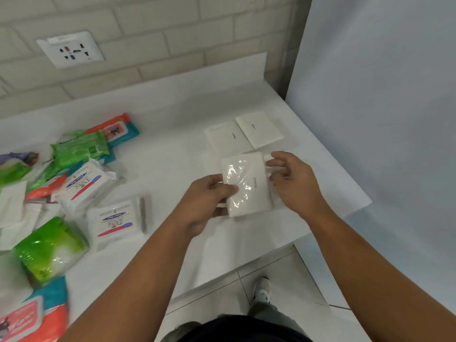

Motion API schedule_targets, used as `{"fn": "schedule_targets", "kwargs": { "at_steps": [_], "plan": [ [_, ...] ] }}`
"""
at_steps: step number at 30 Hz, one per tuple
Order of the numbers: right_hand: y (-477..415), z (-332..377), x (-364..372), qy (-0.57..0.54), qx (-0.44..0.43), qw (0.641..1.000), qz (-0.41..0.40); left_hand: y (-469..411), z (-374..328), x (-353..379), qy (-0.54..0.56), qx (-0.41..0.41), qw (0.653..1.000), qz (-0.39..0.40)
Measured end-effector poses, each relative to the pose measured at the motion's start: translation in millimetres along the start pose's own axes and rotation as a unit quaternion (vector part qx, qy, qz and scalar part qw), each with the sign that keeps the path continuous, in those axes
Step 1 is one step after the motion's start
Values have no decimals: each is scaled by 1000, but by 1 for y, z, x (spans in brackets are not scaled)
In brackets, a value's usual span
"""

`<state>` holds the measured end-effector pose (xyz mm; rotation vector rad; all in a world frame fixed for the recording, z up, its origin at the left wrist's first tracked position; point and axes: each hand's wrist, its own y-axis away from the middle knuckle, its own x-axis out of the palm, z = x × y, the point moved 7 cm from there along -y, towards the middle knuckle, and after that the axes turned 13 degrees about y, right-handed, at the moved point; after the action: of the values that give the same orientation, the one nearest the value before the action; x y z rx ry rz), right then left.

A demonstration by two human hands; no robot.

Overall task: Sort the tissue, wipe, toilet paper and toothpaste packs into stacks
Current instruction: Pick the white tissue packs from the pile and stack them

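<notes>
Head view: white tissue pack (246, 183) is held over the counter (172, 149) near its right end. The left hand (207, 201) pinches its left edge, thumb on top; the right hand (293, 183) grips its right edge with curled fingers. Two white packs (229, 138) lie just behind it.

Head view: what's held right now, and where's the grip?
White tissue pack, in both hands: left hand pinches its left edge, thumb on top; right hand holds the right edge.

Head-worn view, forward and downward.
</notes>
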<state>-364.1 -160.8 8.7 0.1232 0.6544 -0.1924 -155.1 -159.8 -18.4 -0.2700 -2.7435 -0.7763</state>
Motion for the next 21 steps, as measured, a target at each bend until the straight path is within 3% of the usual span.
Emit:
{"fn": "schedule_targets", "kwargs": {
  "at_steps": [2, 4, 11, 15, 21],
  "plan": [
    [-9, -16, -21, 28, 11, 998, -54, -9, 14, 22, 36, -20, 999, -20],
    [-16, -28, -31, 60, 21, 997, -54, -17, 23, 40, 49, -25, 998, -40],
    [-28, -56, -19, 43, 51, 989, 135, -42, 27, 74, 16, 19, 993, -117],
    [-38, -66, -19, -35, 67, 983, 167, -53, 31, 80, -54, 19, 987, -148],
    [-48, -79, -15, -106, 102, 963, 225, -55, 34, 90, -51, 4, 988, -144]
  ]
}}
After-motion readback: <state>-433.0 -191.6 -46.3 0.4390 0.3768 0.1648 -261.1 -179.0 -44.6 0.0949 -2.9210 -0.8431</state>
